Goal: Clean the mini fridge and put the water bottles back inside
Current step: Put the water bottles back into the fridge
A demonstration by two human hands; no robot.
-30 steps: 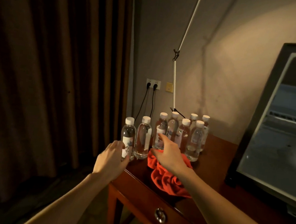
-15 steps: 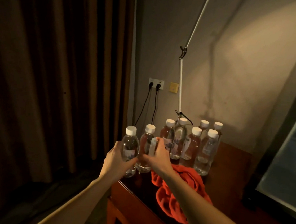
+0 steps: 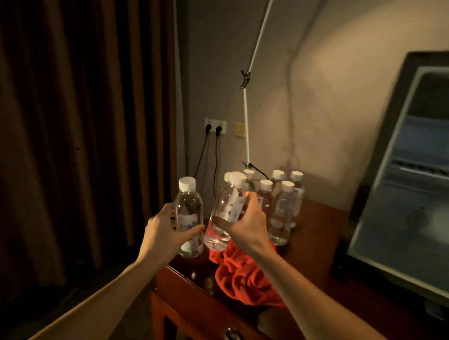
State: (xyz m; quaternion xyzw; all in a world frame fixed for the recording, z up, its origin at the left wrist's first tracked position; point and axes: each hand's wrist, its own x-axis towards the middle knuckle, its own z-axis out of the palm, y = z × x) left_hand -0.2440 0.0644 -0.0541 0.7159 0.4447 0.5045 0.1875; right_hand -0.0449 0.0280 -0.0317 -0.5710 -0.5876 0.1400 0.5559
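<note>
1. Left hand wraps one water bottle; right hand grips a second bottle, tilted. Both at frame centre, lifted off the table, likely bound for the mini fridge, right.
2. Remaining bottles behind: clear thin plastic, white ribbed caps.
3. Red cloth crumpled, soft; table glossy wood.

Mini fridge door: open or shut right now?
Open. The mini fridge on the right shows its pale interior and a shelf inside the dark frame, with no door panel across the front. The door itself is out of view.
</note>
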